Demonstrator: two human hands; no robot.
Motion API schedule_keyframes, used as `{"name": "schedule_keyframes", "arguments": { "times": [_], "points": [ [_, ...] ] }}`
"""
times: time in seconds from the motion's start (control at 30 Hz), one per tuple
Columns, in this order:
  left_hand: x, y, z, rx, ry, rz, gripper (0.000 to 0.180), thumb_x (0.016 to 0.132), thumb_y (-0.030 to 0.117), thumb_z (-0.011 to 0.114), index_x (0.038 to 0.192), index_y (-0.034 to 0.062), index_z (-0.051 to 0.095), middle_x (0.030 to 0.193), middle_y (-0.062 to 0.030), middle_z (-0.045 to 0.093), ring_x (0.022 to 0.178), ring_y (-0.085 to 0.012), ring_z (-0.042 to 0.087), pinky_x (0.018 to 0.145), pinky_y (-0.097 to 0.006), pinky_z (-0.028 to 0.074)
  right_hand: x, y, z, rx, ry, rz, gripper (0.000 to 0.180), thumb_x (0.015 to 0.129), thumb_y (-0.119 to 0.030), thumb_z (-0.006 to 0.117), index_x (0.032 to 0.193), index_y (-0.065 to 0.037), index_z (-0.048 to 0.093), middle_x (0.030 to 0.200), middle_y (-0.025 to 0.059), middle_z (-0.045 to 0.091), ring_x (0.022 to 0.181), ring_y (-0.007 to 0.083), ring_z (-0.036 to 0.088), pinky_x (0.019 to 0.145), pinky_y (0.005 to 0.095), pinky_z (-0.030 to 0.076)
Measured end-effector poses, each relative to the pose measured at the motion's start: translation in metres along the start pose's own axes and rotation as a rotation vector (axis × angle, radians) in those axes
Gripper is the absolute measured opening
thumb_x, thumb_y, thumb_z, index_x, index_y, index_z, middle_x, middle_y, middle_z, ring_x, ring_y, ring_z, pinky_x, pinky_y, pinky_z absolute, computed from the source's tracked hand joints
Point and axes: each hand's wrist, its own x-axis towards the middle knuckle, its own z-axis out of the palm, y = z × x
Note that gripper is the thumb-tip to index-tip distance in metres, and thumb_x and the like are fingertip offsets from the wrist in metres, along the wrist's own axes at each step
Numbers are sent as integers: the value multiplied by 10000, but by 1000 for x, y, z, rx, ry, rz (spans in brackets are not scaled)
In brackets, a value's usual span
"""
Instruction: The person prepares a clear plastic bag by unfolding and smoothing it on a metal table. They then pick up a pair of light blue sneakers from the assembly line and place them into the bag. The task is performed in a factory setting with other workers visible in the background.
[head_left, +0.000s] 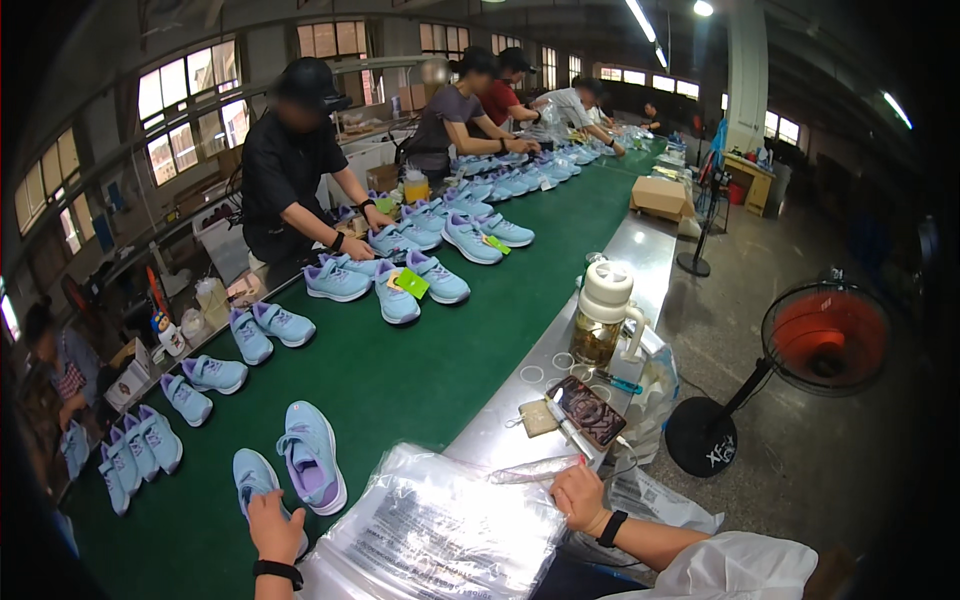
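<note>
My left hand [274, 528] is closed around the heel end of a light blue sneaker [255, 472] on the green work surface. Beside it lies its match, a light blue sneaker [309, 448] with a lilac lining, toe pointing away from me. Just right of the pair is a stack of clear plastic bags [430, 520] with dark print. My right hand [580, 497] is curled shut at the stack's right edge, next to a slim, clear-wrapped item [535, 469]; what its fingers hold, if anything, is hidden.
More blue sneakers [400, 300] stand along the green belt [370, 360], some with green tags. On the metal ledge to the right are a phone [592, 412], a pen, rubber bands and a large drink jug [603, 315]. Co-workers [300, 170] line the far side. A fan [825, 340] stands right.
</note>
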Motion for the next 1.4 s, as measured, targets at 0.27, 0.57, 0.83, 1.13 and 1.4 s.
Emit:
{"name": "schedule_keyframes", "arguments": {
  "times": [0.27,0.57,0.83,1.13,1.4],
  "points": [
    [-12,-30,4,52,-266,72,741,649,89,690,1338,124,418,993,-182,591,833,-369,600,729,-433,474,1,-5,6,7,25,-6,35,740,-136,572,723,-108,587,760,57,546,709,273,516,637,381,401],
    [19,-12,16,-10,-244,237,742,619,96,735,1306,218,483,964,-176,589,829,-356,601,741,-436,490,0,-7,7,-17,-3,-24,22,721,-127,575,717,-109,588,756,58,547,707,271,516,637,380,399],
    [58,39,20,87,-507,-9,695,559,602,751,1085,160,643,1013,-192,606,923,-340,613,798,-417,490,-6,-3,12,-7,0,2,12,714,-108,581,704,-102,584,766,65,557,711,284,517,647,395,400],
    [46,-10,12,-282,-70,-314,712,645,553,729,1102,18,625,1074,-224,623,996,-346,598,836,-404,474,-2,-5,21,-11,-5,-93,117,778,-144,494,712,-68,554,771,118,550,742,314,518,694,426,395],
    [-22,-10,-127,-758,167,-361,461,759,341,736,1039,-10,629,865,-51,664,733,-164,602,704,-289,477,1,-19,12,80,2,-39,138,806,-112,463,731,-20,533,776,145,517,744,336,497,711,425,387]
  ]
}}
